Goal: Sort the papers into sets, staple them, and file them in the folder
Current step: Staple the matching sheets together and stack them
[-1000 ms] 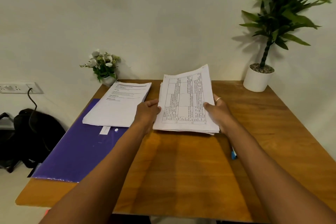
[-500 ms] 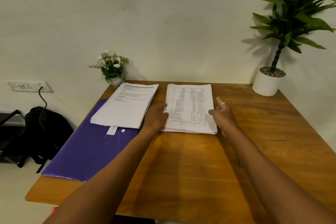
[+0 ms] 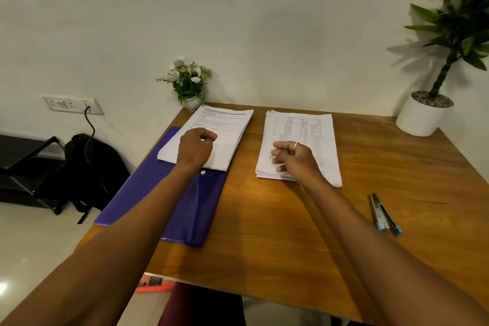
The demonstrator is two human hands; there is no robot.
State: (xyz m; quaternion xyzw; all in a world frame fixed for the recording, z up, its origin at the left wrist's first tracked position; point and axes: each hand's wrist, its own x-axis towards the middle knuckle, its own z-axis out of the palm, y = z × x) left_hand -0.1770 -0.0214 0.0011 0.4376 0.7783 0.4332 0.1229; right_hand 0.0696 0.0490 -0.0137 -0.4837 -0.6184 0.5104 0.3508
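Two paper stacks lie side by side at the back of the wooden table [image 3: 277,241]. The left stack [image 3: 225,127], printed with text, rests partly on a purple folder [image 3: 185,209]. The right stack [image 3: 317,135] shows a printed table on top. My left hand [image 3: 195,148] hovers over the near part of the left stack, fingers loosely curled, nothing visible in its grip. Above the near edge of the right stack is my right hand [image 3: 296,160], wearing a ring, with its fingers also loosely curled and holding nothing. A blue and silver stapler [image 3: 385,216] lies on the table to the right of my right forearm.
A small white pot of flowers [image 3: 189,85] stands at the back left corner, and a large potted plant [image 3: 423,116] at the back right. The wall runs directly behind the table. On the floor to the left sits a black backpack [image 3: 87,167] under a wall socket [image 3: 71,105].
The right stack went from lifted to flat on the table. Both hands let go of it; my left hand moved over to the left stack. The stapler came into view.
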